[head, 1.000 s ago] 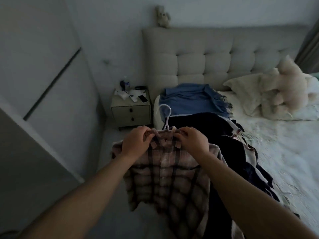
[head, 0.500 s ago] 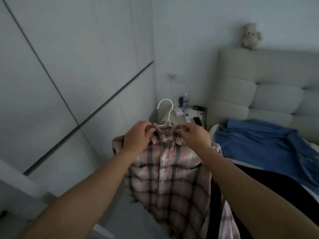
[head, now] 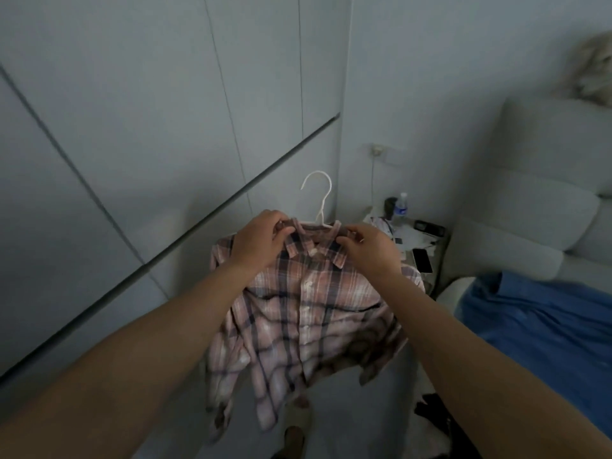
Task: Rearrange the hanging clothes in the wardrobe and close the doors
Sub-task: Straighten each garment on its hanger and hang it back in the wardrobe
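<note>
Home bedroom: bed [head: 543,326], wardrobe [head: 149,127].

There is just one camera, worn on the person's head. It looks forward and down, close over both arms, facing the wardrobe doors [head: 139,127], with the bedside table [head: 420,246] near the right edge.
</note>
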